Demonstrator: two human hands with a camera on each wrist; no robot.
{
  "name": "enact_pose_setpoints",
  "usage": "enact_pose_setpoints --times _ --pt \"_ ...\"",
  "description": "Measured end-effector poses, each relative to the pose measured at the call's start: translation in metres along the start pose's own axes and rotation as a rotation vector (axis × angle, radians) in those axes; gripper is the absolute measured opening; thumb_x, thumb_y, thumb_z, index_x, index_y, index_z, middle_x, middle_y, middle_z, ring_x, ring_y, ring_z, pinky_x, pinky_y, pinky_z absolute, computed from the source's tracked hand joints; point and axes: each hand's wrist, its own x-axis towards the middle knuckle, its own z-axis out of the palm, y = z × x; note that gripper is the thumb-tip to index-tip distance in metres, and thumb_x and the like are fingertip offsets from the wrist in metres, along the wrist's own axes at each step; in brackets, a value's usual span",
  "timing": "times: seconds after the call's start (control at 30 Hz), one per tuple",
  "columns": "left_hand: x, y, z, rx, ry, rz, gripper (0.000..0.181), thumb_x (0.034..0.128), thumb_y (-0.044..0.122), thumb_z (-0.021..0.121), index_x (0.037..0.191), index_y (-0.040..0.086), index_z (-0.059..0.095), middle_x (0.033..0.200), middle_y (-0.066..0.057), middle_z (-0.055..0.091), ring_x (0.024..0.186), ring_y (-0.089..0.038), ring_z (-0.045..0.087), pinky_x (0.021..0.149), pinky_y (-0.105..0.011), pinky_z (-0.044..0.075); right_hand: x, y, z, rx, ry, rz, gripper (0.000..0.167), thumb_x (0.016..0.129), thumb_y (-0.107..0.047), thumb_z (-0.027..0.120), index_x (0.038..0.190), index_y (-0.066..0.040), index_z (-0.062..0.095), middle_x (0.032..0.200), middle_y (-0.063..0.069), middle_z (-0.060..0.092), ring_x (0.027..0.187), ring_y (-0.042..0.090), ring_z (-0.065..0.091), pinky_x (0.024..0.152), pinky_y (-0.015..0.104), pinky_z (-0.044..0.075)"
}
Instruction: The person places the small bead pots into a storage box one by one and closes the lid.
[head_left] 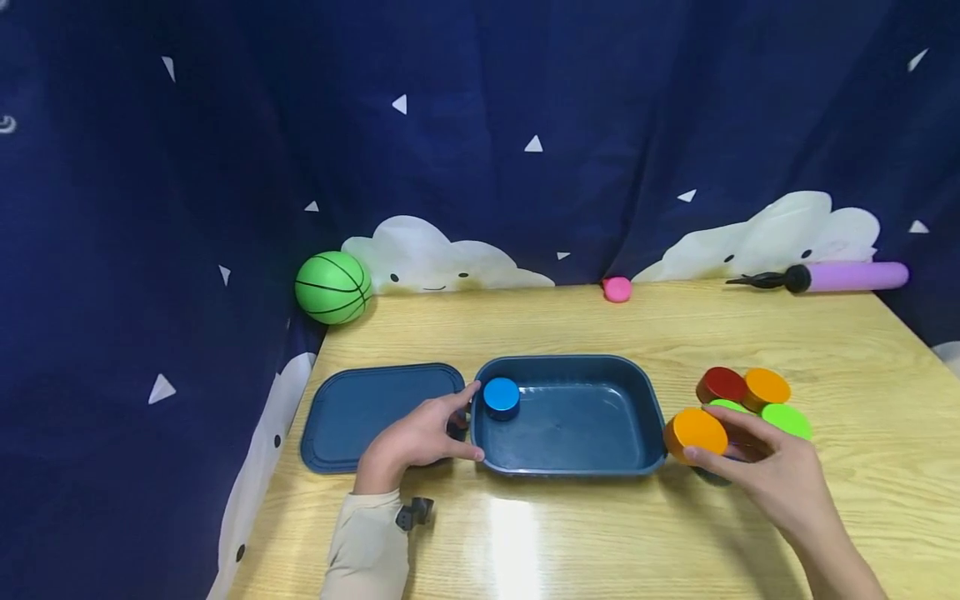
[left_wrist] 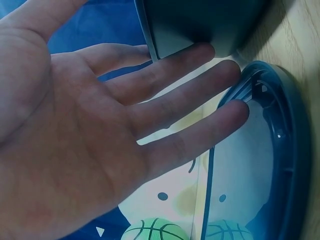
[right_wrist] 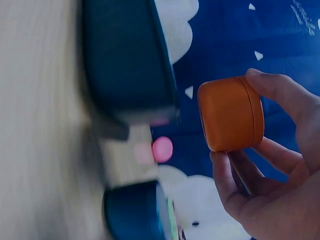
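Observation:
A dark blue rectangular bin (head_left: 566, 472) holds one blue round container (head_left: 501, 397) in its back left corner. The left hand (head_left: 423, 433) touches the bin's left wall, thumb and fingers spread; in the left wrist view this hand (left_wrist: 125, 110) has its fingers straight and apart. Between thumb and fingers, the right hand (head_left: 776, 467) pinches an orange round container (head_left: 696, 432), raised beside the bin's right end. The right wrist view shows the orange container (right_wrist: 231, 114) held by the right hand (right_wrist: 280, 150) above the table, with a dark blue container (right_wrist: 135, 210) standing below.
Right of the bin stand red (head_left: 722, 385), orange (head_left: 767, 388) and green (head_left: 787, 422) round containers. A dark blue lid (head_left: 375, 412) lies to the left. Farther back are a green ball (head_left: 333, 287), a pink round object (head_left: 617, 289) and a purple pump (head_left: 855, 277).

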Motion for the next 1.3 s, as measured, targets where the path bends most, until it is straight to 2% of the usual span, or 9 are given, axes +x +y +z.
enact_pose_setpoints --times 0.1,0.17,0.27,0.37,0.57,0.8,0.93,1.3 --pt "0.000 0.000 0.000 -0.003 -0.008 0.009 0.098 0.0823 0.023 0.086 0.161 0.013 0.027 0.143 -0.017 0.056 0.119 -0.029 0.064 0.104 -0.050 0.048 0.007 -0.011 0.008 0.010 -0.017 -0.046 0.063 0.080 -0.038 0.086 0.134 -0.013 0.066 0.108 -0.028 0.059 0.082 -0.008 0.062 0.070 0.011 0.052" --pt "0.000 0.000 0.000 -0.004 -0.011 0.013 0.099 0.0825 0.024 0.085 0.161 0.013 0.027 0.143 -0.017 0.056 0.120 -0.029 0.064 0.104 -0.050 0.048 0.012 -0.016 0.014 0.011 -0.032 -0.067 0.062 0.080 -0.038 0.086 0.133 -0.012 0.067 0.114 -0.016 0.063 0.081 -0.007 0.063 0.070 0.012 0.053" --pt "0.000 -0.001 -0.001 -0.003 -0.012 0.013 0.099 0.0825 0.024 0.085 0.161 0.012 0.027 0.141 -0.017 0.058 0.120 -0.029 0.064 0.104 -0.049 0.048 0.017 -0.024 0.024 0.007 -0.063 -0.076 0.062 0.080 -0.040 0.086 0.133 -0.012 0.067 0.119 0.004 0.065 0.080 -0.006 0.065 0.070 0.015 0.053" --pt "-0.001 -0.002 -0.002 0.001 -0.012 0.008 0.099 0.0823 0.024 0.086 0.161 0.012 0.027 0.138 -0.017 0.060 0.119 -0.029 0.064 0.103 -0.049 0.049 0.021 -0.030 0.032 0.026 -0.107 -0.064 0.064 0.081 -0.040 0.085 0.134 -0.012 0.066 0.123 0.014 0.066 0.082 -0.003 0.066 0.071 0.017 0.054" --pt "0.000 -0.002 -0.002 -0.011 -0.018 0.009 0.099 0.0828 0.024 0.085 0.161 0.014 0.026 0.139 -0.016 0.060 0.119 -0.029 0.063 0.103 -0.049 0.048 0.031 -0.042 0.044 0.033 -0.145 -0.071 0.065 0.081 -0.041 0.085 0.134 -0.010 0.065 0.128 0.018 0.066 0.084 0.002 0.066 0.072 0.017 0.055" --pt "0.000 -0.003 -0.002 -0.018 -0.022 0.008 0.099 0.0831 0.024 0.085 0.162 0.015 0.025 0.142 -0.016 0.058 0.119 -0.028 0.064 0.104 -0.048 0.048 0.043 -0.053 0.063 0.040 -0.174 -0.109 0.065 0.079 -0.039 0.087 0.132 -0.006 0.066 0.122 0.021 0.069 0.082 0.012 0.067 0.070 0.017 0.055" --pt "0.001 -0.002 -0.002 -0.019 -0.024 0.004 0.099 0.0834 0.024 0.085 0.162 0.015 0.025 0.141 -0.016 0.058 0.120 -0.028 0.064 0.104 -0.048 0.048 0.049 -0.056 0.073 0.017 -0.192 -0.130 0.064 0.078 -0.037 0.088 0.130 -0.006 0.068 0.120 0.021 0.069 0.084 0.017 0.066 0.070 0.018 0.054" --pt "-0.001 -0.001 -0.002 -0.026 -0.025 0.005 0.099 0.0834 0.022 0.085 0.162 0.014 0.025 0.146 -0.016 0.054 0.120 -0.028 0.064 0.104 -0.047 0.048 0.062 -0.060 0.096 -0.014 -0.285 -0.198 0.063 0.079 -0.037 0.087 0.130 -0.004 0.068 0.129 0.022 0.065 0.091 0.021 0.068 0.076 0.023 0.058"
